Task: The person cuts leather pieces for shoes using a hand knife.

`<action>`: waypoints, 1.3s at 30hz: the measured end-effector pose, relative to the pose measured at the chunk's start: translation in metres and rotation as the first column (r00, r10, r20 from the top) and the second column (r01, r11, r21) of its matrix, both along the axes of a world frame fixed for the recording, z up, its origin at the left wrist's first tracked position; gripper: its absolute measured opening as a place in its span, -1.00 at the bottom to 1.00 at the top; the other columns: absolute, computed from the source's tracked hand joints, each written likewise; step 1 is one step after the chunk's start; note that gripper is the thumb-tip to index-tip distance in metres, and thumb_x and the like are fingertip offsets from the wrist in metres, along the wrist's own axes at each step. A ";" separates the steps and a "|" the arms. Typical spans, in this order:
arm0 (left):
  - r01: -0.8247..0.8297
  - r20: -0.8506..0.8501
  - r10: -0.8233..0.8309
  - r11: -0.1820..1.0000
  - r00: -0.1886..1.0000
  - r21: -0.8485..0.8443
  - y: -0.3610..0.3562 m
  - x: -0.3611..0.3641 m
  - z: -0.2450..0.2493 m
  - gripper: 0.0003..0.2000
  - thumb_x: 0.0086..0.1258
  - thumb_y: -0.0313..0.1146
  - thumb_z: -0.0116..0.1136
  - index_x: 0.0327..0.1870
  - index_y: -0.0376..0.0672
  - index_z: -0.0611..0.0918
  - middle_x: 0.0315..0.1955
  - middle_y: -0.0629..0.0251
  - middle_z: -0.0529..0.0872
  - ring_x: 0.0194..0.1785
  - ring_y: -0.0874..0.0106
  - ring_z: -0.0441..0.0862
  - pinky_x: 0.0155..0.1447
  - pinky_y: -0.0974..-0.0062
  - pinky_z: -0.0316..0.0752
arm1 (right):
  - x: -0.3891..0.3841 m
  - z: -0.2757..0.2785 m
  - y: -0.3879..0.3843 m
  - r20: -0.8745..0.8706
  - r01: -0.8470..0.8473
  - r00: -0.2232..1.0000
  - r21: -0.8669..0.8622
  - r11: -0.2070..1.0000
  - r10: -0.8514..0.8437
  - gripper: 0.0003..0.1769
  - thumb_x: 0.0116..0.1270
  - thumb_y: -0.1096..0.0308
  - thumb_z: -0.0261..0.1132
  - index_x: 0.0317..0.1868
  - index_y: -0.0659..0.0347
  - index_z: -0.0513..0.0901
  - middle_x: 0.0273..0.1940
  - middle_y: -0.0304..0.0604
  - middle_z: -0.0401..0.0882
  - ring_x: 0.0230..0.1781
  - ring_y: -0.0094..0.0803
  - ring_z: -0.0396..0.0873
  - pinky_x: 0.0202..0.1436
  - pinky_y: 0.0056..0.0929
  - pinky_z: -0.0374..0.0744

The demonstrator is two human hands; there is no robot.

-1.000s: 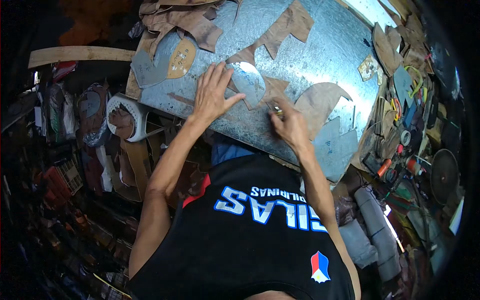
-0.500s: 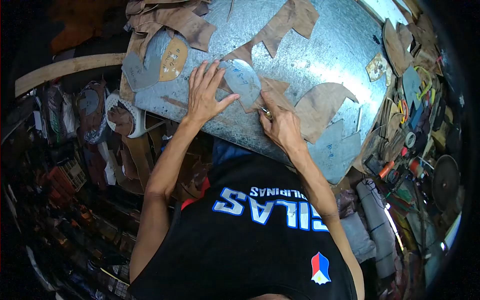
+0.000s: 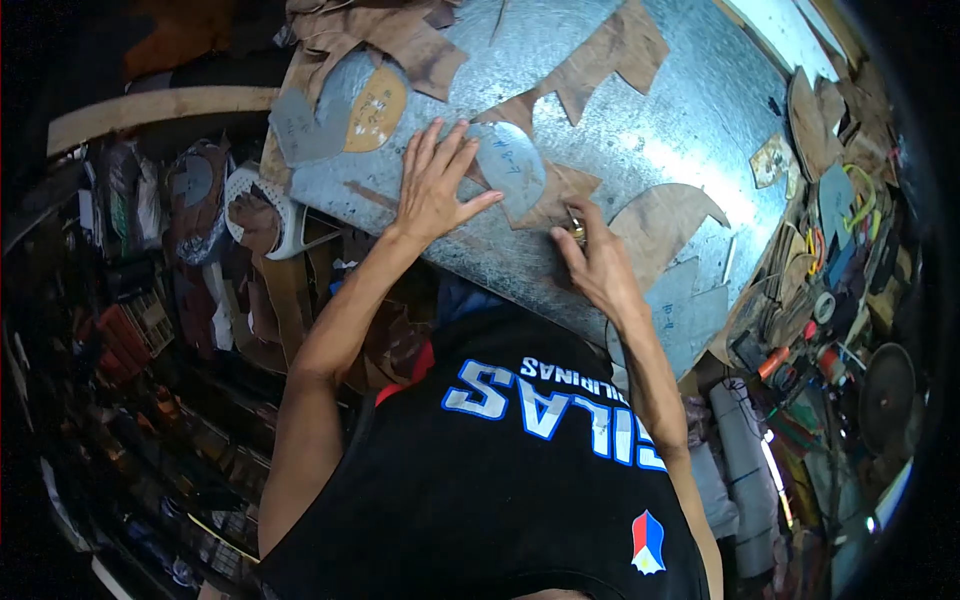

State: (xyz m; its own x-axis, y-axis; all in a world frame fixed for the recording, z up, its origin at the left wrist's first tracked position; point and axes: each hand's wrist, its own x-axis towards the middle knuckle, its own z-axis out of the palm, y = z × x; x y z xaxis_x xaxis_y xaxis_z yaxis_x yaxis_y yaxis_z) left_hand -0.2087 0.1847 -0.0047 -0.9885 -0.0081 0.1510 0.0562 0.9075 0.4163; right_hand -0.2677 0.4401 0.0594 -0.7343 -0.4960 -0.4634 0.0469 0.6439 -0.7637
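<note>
My left hand point(image 3: 434, 192) lies flat with its fingers spread, its fingertips at the left edge of a rounded grey metal template point(image 3: 512, 172) with blue writing. Under the template is a piece of brown leather point(image 3: 552, 210), showing along its lower and right sides. My right hand point(image 3: 606, 268) is curled round a small brass-coloured tool point(image 3: 577, 232), just right of the leather's lower edge. The fingers hide most of the tool, so its exact kind does not show. A curved brown leather piece point(image 3: 655, 230) rests to the right of this hand.
All this lies on a metal-topped table point(image 3: 480, 262). Leather scraps point(image 3: 410, 45) are heaped at its far left, beside grey templates and a tan template point(image 3: 377, 110). Another grey template point(image 3: 690, 310) sits at the right corner. A white stool point(image 3: 250, 190) stands to the left.
My right hand has moved right and slightly down, away from the template's edge, with the tool still in it. The left hand keeps its place by the template. The whole view has shifted a little.
</note>
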 end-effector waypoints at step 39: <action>-0.451 0.836 -0.536 -0.779 0.117 -0.436 -0.002 -0.154 0.094 -0.09 0.44 0.41 -0.53 0.57 -0.21 0.02 0.56 0.16 0.09 0.59 0.20 0.10 0.58 -0.09 -0.10 | -0.013 -0.050 -0.131 -0.598 -0.201 0.748 0.210 0.957 0.288 -0.70 0.38 0.34 0.21 0.08 0.20 0.64 -0.27 0.25 0.67 -0.27 0.19 0.66 -0.18 0.02 0.63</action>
